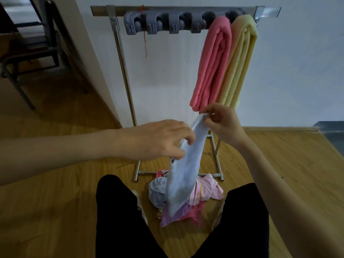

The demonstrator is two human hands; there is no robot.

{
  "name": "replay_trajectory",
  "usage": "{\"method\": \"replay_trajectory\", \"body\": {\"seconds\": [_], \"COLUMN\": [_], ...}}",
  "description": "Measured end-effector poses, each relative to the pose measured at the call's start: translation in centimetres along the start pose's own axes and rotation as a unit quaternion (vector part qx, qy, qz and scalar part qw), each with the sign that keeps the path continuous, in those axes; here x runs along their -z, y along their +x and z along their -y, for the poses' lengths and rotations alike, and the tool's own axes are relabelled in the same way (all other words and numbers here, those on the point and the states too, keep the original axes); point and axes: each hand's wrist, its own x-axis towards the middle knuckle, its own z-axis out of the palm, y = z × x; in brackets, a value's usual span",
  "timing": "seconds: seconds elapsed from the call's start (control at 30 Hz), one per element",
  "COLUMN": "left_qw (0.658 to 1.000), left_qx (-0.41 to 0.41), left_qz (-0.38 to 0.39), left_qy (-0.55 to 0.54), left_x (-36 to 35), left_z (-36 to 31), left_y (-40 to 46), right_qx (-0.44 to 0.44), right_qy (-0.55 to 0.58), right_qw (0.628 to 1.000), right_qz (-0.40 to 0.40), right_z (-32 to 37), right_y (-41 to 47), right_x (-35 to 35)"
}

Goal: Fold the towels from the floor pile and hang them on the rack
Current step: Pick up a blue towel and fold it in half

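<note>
A light blue towel (183,175) hangs in the air in front of me, over the floor pile (186,205) of pink, purple and blue towels. My right hand (221,123) pinches its top corner at chest height. My left hand (158,139) pinches the towel's left edge lower down. The metal rack (119,45) stands against the white wall, with a folded pink towel (212,62) and a folded yellow towel (240,60) hung at the right end of its top bar.
Several grey plastic hooks (163,23) sit along the rack's bar, left of the hung towels. A dark chair (31,51) stands at the far left behind a wall corner. My legs in black trousers (121,220) flank the pile on the wooden floor.
</note>
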Motion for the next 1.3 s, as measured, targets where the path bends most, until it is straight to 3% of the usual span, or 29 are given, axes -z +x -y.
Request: {"method": "replay_trajectory", "body": {"seconds": [0.17, 0.27, 0.43, 0.53, 0.6, 1.1, 1.3], "left_qw": [0.993, 0.998, 0.993, 0.949, 0.923, 0.879, 0.877], "left_qx": [-0.116, -0.059, 0.095, 0.253, 0.303, 0.370, 0.365], "left_qz": [0.027, 0.033, -0.066, -0.128, -0.154, -0.212, -0.230], "left_qy": [0.015, -0.007, -0.022, -0.136, -0.179, -0.214, -0.210], "left_x": [-0.2, -0.1, -1.1, -1.9, -2.5, -2.3, -0.4], "left_z": [-0.4, 0.2, 1.3, 1.5, 1.7, 1.9, 3.4], "left_y": [2.2, 2.4, 2.6, 3.0, 3.1, 4.5, 4.8], "right_qx": [0.004, 0.017, 0.004, -0.002, -0.006, -0.003, 0.022], "right_qy": [0.048, 0.054, 0.102, 0.144, 0.153, 0.161, 0.147], "right_qw": [0.998, 0.997, 0.993, 0.988, 0.987, 0.987, 0.989], "right_qz": [0.042, 0.048, 0.056, 0.056, 0.051, 0.002, 0.007], "right_z": [0.3, 0.6, 1.1, 1.6, 1.7, 2.5, 3.1], "right_y": [-0.1, -0.3, -0.9, -1.1, -1.2, -1.3, 0.0], "right_x": [0.9, 1.0, 1.0, 1.0, 1.1, 1.1, 1.7]}}
